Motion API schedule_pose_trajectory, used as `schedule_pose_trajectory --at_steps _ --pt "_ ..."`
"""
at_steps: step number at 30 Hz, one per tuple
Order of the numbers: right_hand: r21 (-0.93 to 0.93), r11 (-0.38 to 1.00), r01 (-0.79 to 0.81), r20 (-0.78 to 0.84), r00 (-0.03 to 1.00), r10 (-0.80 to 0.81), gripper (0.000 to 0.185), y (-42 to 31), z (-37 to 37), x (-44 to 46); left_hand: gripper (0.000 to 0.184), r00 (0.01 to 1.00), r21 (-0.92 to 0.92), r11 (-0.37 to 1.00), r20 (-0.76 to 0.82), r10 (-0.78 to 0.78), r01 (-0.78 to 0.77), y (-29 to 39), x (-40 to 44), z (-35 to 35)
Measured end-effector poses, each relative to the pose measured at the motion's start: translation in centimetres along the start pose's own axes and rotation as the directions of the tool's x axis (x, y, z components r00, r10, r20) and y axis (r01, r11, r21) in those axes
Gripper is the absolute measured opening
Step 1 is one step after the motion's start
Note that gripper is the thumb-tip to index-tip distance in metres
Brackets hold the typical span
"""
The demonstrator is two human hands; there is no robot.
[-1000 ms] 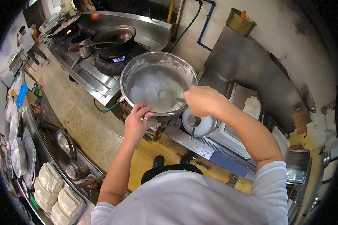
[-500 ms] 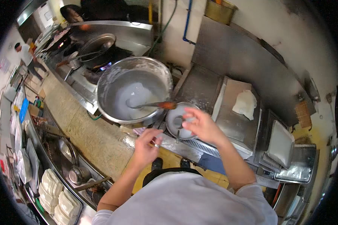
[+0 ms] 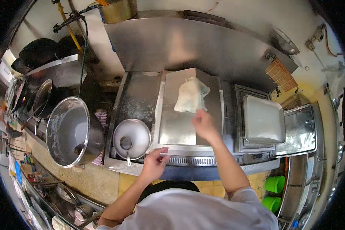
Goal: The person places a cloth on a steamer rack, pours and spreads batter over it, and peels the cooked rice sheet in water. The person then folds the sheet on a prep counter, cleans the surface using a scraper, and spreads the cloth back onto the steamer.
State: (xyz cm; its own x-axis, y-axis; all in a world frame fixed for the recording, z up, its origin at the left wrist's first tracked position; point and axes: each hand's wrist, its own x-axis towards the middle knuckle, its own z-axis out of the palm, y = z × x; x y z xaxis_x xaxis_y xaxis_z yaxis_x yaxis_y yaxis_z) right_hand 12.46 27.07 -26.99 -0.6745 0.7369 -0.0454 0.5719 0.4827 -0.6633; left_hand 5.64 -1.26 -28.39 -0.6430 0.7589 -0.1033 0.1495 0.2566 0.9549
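My right hand (image 3: 205,126) reaches over a flat metal cover (image 3: 180,132), fingers drawn together at the near corner of a white cloth (image 3: 189,96). Most of the cloth lies crumpled on the cover; the fingertips' exact hold is partly hidden. My left hand (image 3: 155,164) hovers at the counter's front edge, fingers loosely bent and apart, holding nothing. Just left of it, a round metal bowl (image 3: 142,128) of white stuff has a small ladle (image 3: 126,143) resting in it, handle over the near rim.
A large steel pot (image 3: 53,153) stands left, tilted in view, with whitish liquid inside. To the right are a white tray (image 3: 262,119) and a shiny metal pan (image 3: 299,130). A wicker strainer (image 3: 281,74) hangs on the wall. Green buckets (image 3: 275,184) sit low at right.
The view has turned right, from the pot toward the metal cover. My right hand has gone from above the ladle bowl to the cloth. My left hand stays low in front.
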Motion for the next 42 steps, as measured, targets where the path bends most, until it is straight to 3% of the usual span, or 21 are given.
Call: schedule_pose_trajectory --at_steps 2,4,5,8,12,19,25,28,31,34,37,42 --pt "-0.079 0.997 0.001 -0.053 0.999 -0.005 0.055 -1.1 -2.9 3.9 0.036 0.999 0.018 0.999 0.011 -0.043 0.043 0.6 0.1 1.3" --pt "-0.225 0.968 -0.108 0.023 0.993 0.116 0.059 -1.3 -3.9 8.5 0.037 0.997 0.046 0.996 0.012 -0.074 0.073 0.2 -0.6 2.0" --pt "-0.299 0.942 -0.152 0.058 0.983 0.177 0.061 -1.3 -3.8 10.2 0.036 0.994 -0.056 0.993 0.001 -0.108 0.107 -0.8 -1.0 2.3" --pt "-0.302 0.941 -0.151 0.084 0.979 0.184 0.059 -0.1 -1.0 13.6 0.037 0.983 -0.092 0.987 -0.119 -0.142 0.131 -2.1 -2.8 2.5" --pt "-0.18 0.967 -0.179 -0.113 0.981 0.161 0.051 1.9 2.6 15.1 0.035 0.935 -0.181 0.952 -0.211 -0.283 0.247 -3.1 -4.9 1.8" --pt "-0.028 0.994 -0.101 -0.236 0.967 0.092 0.041 0.8 1.7 12.9 0.034 0.917 -0.156 0.957 -0.284 -0.28 0.244 -1.3 -6.6 0.9" --pt "0.036 0.991 0.13 -0.436 0.894 -0.101 0.033 -4.6 -2.1 6.2 0.034 0.914 -0.15 0.976 -0.352 -0.201 0.157 -1.8 -8.7 0.0" --pt "0.093 0.943 0.32 -0.487 0.841 -0.237 0.031 -8.1 -4.3 2.2 0.035 0.917 -0.127 0.988 -0.378 -0.13 0.088 -0.3 -10.1 -0.7" --pt "0.138 0.915 0.378 -0.495 0.827 -0.267 0.029 -13.4 -6.3 -4.1 0.035 0.917 -0.202 0.979 -0.384 -0.111 0.034 2.1 -12.3 -1.3" --pt "0.131 0.778 0.614 -0.573 0.688 -0.446 0.029 -16.2 -5.4 -8.6 0.035 0.91 -0.199 0.979 -0.412 -0.041 -0.046 4.2 -15.8 -2.1" --pt "0.185 0.644 0.742 -0.514 0.631 -0.58 0.03 -19.3 -4.5 -13.9 0.036 0.893 -0.22 0.972 -0.448 -0.031 -0.077 5.6 -20.7 -3.0" --pt "0.16 0.357 0.92 -0.377 0.391 -0.84 0.032 -24.2 -1.9 -23.7 0.036 0.849 -0.136 0.987 -0.528 -0.002 -0.082 7.7 -31.6 -4.3"
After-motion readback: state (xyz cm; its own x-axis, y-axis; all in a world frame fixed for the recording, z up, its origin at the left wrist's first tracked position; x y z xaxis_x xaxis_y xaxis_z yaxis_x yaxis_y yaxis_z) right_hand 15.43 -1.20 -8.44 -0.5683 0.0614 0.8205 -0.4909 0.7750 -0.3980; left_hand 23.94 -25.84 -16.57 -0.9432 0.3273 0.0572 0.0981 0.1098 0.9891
